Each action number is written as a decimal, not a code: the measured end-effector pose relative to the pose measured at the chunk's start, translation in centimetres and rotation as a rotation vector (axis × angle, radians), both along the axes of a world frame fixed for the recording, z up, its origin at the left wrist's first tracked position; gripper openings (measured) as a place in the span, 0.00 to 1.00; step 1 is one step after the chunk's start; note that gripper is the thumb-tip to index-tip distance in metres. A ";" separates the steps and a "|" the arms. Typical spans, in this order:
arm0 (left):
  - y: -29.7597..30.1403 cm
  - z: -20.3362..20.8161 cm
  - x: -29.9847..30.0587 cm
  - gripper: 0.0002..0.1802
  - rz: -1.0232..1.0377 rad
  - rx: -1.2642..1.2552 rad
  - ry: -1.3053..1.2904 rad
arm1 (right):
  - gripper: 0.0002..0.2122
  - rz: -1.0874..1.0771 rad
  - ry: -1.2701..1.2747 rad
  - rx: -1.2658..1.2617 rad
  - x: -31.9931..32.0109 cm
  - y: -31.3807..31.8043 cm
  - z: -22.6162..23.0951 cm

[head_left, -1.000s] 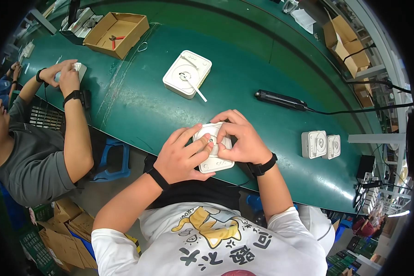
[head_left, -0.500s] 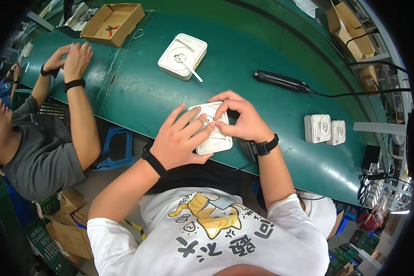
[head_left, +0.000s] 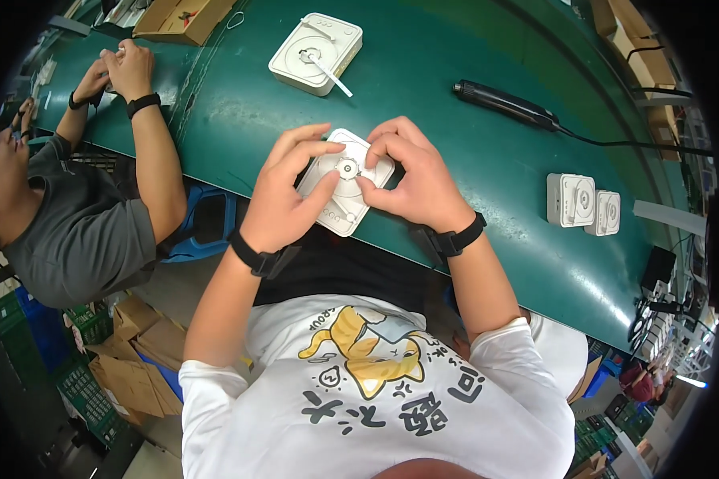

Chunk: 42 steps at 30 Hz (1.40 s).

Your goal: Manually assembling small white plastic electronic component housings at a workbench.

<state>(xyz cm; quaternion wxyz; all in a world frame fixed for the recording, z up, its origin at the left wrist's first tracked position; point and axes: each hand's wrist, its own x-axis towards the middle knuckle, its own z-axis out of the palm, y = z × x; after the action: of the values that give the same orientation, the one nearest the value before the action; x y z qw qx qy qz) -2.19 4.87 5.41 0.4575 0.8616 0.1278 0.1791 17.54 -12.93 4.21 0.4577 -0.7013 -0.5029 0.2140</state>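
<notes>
A white device with rounded corners is near the front edge of the table, between the two hands, and it is turned at a slant. Its face shows upward, with a round centre part and some small round buttons at the lower end. The left hand is half open: its thumb and fingers reach over the left side of the device and stand well apart. The right hand is bent, with thumb and forefinger close to the round centre part and a small gap between them. It cannot be told if either hand grips the device firmly, or if a small piece is between the right fingers.

Beyond the hands, a second white device lies on the table, and a white strip sticks out from its centre. To the right of it is a black cylindrical tool with a cable. Farther right, two smaller-looking white devices stand side by side. At the far left there is a cardboard box, and a co-worker sits at the table.
</notes>
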 end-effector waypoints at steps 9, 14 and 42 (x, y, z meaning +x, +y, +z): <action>0.8 -2.8 1.3 0.10 -0.051 -0.323 0.003 | 0.08 0.030 -0.034 0.154 -0.6 0.1 -0.6; 0.3 -2.2 1.2 0.09 -0.091 -0.171 0.061 | 0.09 0.054 -0.111 0.127 -0.7 -0.5 -0.4; -5.9 0.2 2.2 0.11 0.324 0.481 0.008 | 0.10 -0.070 0.182 0.135 0.6 -0.2 -1.3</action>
<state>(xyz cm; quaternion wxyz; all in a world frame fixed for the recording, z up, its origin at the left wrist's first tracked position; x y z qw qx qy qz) -0.02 -1.01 5.62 0.2048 0.9144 0.2194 0.2718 18.14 -13.09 2.89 0.5548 -0.6637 -0.4476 0.2265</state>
